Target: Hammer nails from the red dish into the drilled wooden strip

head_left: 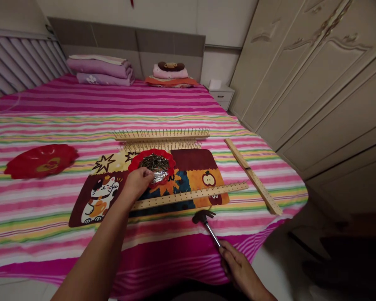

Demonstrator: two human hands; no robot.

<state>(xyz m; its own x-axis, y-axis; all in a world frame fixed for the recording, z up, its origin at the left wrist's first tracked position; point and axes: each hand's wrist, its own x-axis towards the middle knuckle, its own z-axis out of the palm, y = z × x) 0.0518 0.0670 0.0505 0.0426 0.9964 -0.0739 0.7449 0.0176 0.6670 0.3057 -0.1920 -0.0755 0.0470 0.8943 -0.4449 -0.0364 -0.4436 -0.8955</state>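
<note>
My right hand (236,265) is wrapped round the handle of a claw hammer (211,230), whose dark head lies just below a wooden strip (191,195). That strip has a row of holes and several nails standing in its right part. At the near left rim of a red scalloped bowl (172,161), my left hand (140,179) has its fingers pinched together. Whatever they hold is too small to make out. Inside the bowl is a heap of nails (155,163), dark ones at the back and silvery ones near my fingertips.
Behind the bowl lie wooden strips (163,137) bristling with upright nails. More strips (253,177) lie at the right, banded together. A patterned mat (203,159) is under the bowl. At left is a red dish (40,161). Folded bedding (100,71) sits at the bed's head; wardrobes (301,83) stand right.
</note>
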